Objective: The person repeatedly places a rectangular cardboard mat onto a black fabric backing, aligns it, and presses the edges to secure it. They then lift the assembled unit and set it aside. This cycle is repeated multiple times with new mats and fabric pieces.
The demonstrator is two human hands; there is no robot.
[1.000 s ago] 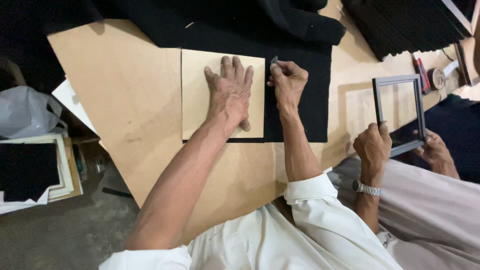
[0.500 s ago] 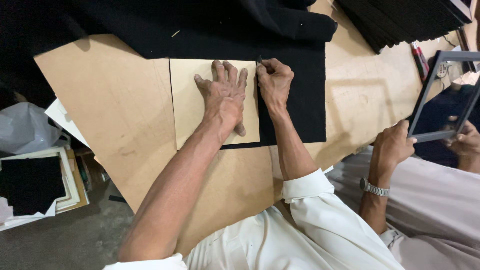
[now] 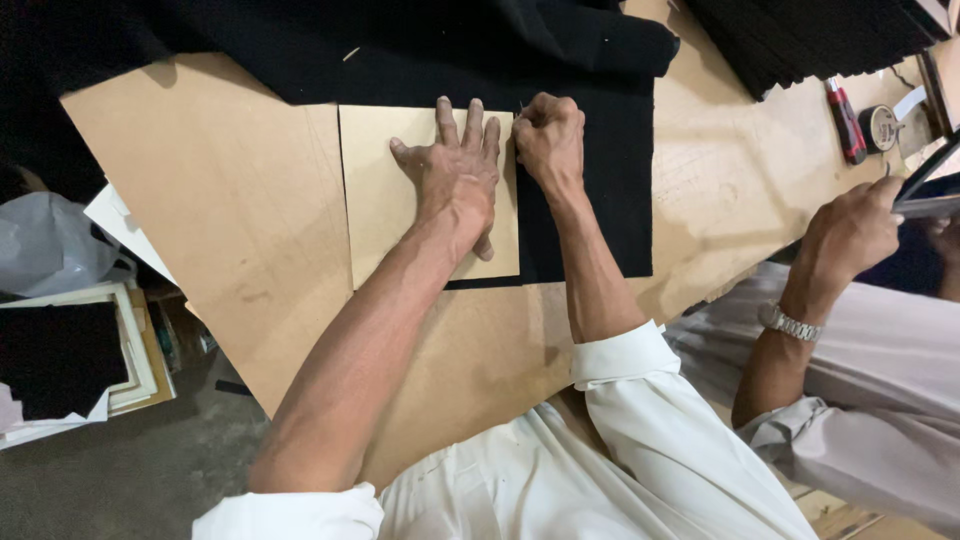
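Your left hand [image 3: 455,175] flat, fingers spread, pressing tan board square [image 3: 385,190] at frame centre, atop black fabric [image 3: 600,190]. Your right hand [image 3: 548,140] fisted at board's right edge; held item hidden.

The right hand [image 3: 548,140] is closed into a fist at the edge of the square tan backing board [image 3: 400,190] — whatever it grips is too small to identify. The left hand [image 3: 455,180] covers part of that board. The black fabric sheet [image 3: 600,180] runs beneath the board and off the top edge. A co-worker's hand [image 3: 850,230] holds a dark frame [image 3: 930,190] — cut off at the right edge.
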